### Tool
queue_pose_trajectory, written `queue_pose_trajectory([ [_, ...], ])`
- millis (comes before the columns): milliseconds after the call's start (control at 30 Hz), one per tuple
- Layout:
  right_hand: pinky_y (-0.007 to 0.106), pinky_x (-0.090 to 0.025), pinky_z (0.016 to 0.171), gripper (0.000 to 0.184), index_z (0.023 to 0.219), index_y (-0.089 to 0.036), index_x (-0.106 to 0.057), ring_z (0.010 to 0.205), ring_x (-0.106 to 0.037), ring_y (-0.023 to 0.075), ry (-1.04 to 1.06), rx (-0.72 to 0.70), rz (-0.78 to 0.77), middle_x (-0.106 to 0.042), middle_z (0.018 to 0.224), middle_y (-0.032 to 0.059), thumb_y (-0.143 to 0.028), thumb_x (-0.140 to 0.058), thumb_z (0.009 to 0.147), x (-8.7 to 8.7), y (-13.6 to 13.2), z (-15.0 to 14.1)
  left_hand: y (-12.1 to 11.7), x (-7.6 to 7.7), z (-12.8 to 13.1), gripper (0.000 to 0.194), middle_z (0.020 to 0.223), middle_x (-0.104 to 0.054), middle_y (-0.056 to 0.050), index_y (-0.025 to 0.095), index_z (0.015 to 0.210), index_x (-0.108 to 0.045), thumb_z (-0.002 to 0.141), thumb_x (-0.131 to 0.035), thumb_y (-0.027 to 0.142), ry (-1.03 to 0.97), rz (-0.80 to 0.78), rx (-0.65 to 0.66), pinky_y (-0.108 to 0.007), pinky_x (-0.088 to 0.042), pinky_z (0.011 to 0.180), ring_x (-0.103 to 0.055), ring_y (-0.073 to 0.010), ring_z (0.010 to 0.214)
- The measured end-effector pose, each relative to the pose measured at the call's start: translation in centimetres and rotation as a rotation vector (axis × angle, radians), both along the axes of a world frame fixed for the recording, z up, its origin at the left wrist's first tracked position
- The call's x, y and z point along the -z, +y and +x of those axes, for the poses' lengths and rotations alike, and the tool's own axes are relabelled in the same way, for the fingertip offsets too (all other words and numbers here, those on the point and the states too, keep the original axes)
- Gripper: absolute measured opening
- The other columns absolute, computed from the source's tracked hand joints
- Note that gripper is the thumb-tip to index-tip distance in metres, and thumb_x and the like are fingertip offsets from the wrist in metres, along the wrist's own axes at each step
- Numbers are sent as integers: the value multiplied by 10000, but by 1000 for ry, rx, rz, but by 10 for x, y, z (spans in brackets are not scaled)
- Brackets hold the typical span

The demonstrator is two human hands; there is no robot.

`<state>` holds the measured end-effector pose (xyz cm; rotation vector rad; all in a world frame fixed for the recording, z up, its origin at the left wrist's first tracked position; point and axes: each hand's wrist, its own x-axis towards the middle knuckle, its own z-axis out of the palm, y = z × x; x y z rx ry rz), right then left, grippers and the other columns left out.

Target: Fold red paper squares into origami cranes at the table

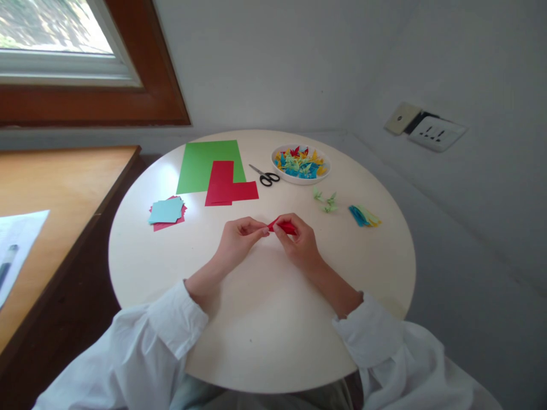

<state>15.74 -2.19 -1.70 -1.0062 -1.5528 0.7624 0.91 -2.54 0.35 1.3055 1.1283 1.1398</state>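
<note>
A small folded piece of red paper [285,227] is pinched between both my hands, just above the round cream table [256,330]. My left hand [237,242] grips its left end with fingertips pressed together. My right hand [300,242] curls over its right part, hiding much of it. Both wrists rest on the tabletop.
Behind my hands lie a green sheet [200,165], a cut red sheet [228,185], black scissors [265,175], a white bowl of folded paper pieces [301,164], small green folded shapes [325,200], a blue-yellow stack [364,216] and light-blue and red squares [166,212]. A wooden desk [55,188] stands left.
</note>
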Motion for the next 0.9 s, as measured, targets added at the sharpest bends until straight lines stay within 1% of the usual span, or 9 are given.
queue_pose_trajectory([
  [133,275,-523,674,93,758,-193,-547,718,-601,134,-28,31,0,-598,758,14,-279,-547,794,-1,0,-2,1,2,1,218,683,-684,-58,124,667,-658,621,-720,328,-51,-29,3,-283,-496,659,-637,-165,679],
  [367,274,-514,647,93,744,-195,-545,685,-595,136,-47,101,3,-603,728,15,-277,-544,787,-3,0,-5,2,7,2,228,681,-692,-54,131,661,-641,609,-733,334,-84,4,-24,-311,-519,701,-660,-183,693],
  [533,262,-503,626,88,733,-195,-541,653,-577,128,-56,138,18,-591,705,7,-268,-543,782,-3,0,-7,3,9,2,281,672,-698,-47,139,753,-619,601,-738,342,-141,3,-37,-320,-519,703,-675,-199,716],
  [633,257,-500,621,82,733,-192,-544,649,-574,125,-56,150,25,-591,699,4,-258,-539,780,-4,-1,-7,2,8,2,303,680,-702,-51,139,793,-613,606,-735,344,-130,2,-39,-319,-517,702,-677,-204,732],
  [900,263,-503,625,73,747,-201,-558,656,-574,128,-77,175,59,-607,714,4,-262,-545,786,-5,-3,-5,1,5,3,257,698,-679,-39,133,742,-609,607,-734,312,-117,10,-57,-304,-520,713,-667,-183,725],
])
